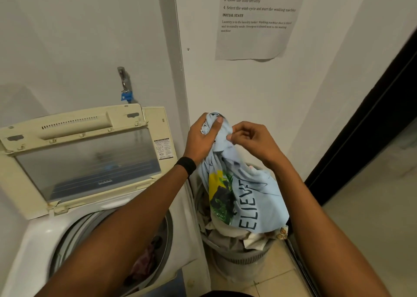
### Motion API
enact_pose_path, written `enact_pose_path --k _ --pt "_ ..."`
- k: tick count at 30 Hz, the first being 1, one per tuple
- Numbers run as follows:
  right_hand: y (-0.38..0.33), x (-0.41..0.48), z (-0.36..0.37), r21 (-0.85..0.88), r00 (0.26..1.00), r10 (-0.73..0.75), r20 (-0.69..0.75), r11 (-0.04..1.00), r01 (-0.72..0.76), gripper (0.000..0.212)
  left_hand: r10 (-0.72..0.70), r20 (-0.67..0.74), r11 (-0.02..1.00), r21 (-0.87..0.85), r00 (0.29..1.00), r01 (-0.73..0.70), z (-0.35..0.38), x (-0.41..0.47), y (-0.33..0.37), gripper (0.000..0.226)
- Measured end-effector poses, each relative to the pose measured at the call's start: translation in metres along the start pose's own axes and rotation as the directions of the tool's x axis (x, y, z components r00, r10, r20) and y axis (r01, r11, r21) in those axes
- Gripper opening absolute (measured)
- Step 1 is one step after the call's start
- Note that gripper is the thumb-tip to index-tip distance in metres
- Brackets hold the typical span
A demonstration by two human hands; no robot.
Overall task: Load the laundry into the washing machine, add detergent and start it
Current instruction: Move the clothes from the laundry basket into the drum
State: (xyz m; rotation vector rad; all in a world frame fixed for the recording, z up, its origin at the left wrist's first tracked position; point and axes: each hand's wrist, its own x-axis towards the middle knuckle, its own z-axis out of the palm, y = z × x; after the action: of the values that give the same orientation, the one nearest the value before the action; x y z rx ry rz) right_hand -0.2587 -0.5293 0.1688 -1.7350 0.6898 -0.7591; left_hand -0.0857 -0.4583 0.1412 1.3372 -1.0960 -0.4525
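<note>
The pale blue T-shirt point(246, 197) with the yellow and green print hangs in the air over the laundry basket point(243, 260), its lower hem touching the heap of clothes left inside, so it is not yet clear of the pile. Your left hand point(203, 139) is clenched around the bunched top of the shirt, thumb pressed over the fabric, and your right hand point(252, 141) pinches a fold of the same bunch just beside it, fingers drawn together on the cloth. To your left stands the washing machine point(40, 240) with its lid point(85, 157) propped up, and the drum point(158, 247) shows at least one dark reddish garment already in it, partly hidden behind your left forearm. From here the likely trouble is the trailing hem: if it has caught on the clothes below, swinging the shirt across could drag a piece over the basket rim and onto the tiled floor point(266, 283). The shirt also hangs long, so a low carry could drape it over the machine's edge instead of into the drum; lift it higher first. No detergent shows anywhere in view, so you will need to find it
</note>
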Motion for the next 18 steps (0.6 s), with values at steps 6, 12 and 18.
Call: enact_pose_path --k 6,12,18 --pt "0.008 0.009 0.006 0.183 0.992 -0.052 -0.111 0.98 0.072 0.012 0.03 0.022 0.993 -0.117 0.999 -0.027 0.011 -0.001 0.022 0.033" --pt "0.038 -0.014 0.049 0.056 0.963 0.021 0.27 0.998 -0.037 0.071 -0.143 -0.149 0.903 -0.425 0.978 0.067 0.018 0.024 0.061 0.027" --pt "0.087 -0.027 0.046 -0.401 0.922 0.245 0.299 0.909 -0.111 0.04 0.07 -0.297 0.985 -0.131 0.952 -0.113 -0.015 0.042 0.061 0.016"
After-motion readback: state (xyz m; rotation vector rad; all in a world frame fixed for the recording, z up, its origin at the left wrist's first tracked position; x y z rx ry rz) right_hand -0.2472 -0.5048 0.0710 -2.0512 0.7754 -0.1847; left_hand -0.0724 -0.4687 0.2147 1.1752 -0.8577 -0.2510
